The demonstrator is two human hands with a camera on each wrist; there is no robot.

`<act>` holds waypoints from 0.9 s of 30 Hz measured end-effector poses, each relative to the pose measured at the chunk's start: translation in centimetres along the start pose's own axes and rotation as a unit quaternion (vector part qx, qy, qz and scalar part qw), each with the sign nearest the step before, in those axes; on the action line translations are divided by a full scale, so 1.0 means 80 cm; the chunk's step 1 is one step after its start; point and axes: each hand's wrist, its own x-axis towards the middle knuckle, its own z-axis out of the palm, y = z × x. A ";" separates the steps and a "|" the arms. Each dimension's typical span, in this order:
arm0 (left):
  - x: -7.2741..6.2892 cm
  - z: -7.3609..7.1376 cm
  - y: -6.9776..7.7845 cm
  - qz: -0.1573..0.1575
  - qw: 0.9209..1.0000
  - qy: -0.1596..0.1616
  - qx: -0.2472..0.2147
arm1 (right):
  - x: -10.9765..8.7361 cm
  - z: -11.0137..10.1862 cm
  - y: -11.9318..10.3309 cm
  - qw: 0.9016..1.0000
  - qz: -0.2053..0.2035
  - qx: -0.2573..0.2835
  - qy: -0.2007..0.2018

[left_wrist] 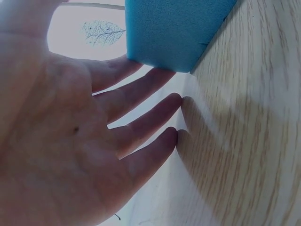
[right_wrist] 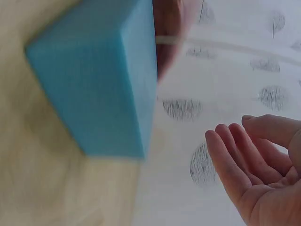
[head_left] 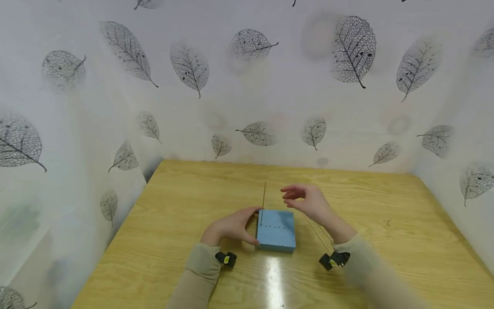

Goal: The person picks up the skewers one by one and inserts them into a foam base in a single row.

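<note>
In the lower middle of the frame, the left hand [head_left: 233, 225], fingers extended, touches the left side of a blue block [head_left: 275, 238]. A thin stick [head_left: 264, 195] stands at the left end of the block's row of holes [head_left: 274, 226]. Rightward, the right hand [head_left: 310, 201], loosely curved, holds nothing, with loose sticks [head_left: 317, 233] beneath its wrist.

1. Head cam's up high, farthest back, facing forward and down over the table [head_left: 200, 184], left hand [head_left: 231, 225] and right hand [head_left: 310, 202]
2. Left wrist cam's super close, tipped sideways, looking past the left hand, table on its right
3. Right wrist cam's sideways too, near the blue block [right_wrist: 89, 89], table on its left
4. Wrist views share block, left hand, leaf-print backdrop [head_left: 270, 94]
</note>
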 end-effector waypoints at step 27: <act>-0.001 0.000 0.000 -0.014 1.000 -0.008 0.025 | -0.001 -0.123 0.101 0.972 0.204 -0.070 -0.094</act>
